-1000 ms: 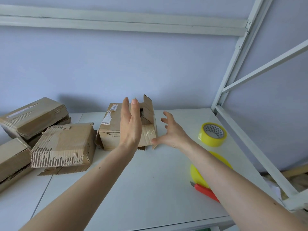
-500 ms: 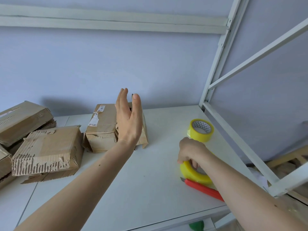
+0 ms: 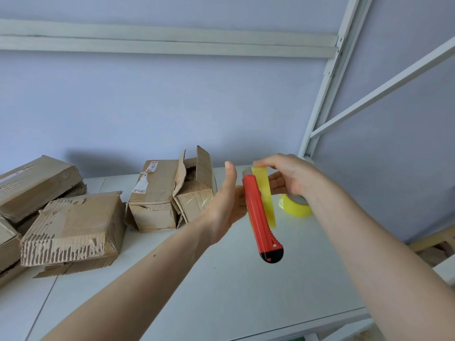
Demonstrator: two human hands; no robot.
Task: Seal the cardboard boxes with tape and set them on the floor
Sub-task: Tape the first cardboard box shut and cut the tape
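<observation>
Right hand [image 3: 293,178] around tape roll [image 3: 264,193].

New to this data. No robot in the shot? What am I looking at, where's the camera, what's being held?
There is no robot here: a person works with bare hands, and the one current picture comes from a wide-angle camera worn on the head, looking forward and down. That is why both forearms enter from the bottom edge.

The right hand pinches a yellow tape roll, seen edge-on, at its top. A red cutter hangs against that roll; whether it sticks to the tape or fingers hold it, I cannot tell. The left hand is open, fingers straight, right beside the cutter.

On the white table lie a second roll, an open box with raised flaps, a torn box and more boxes stacked at the left.
</observation>
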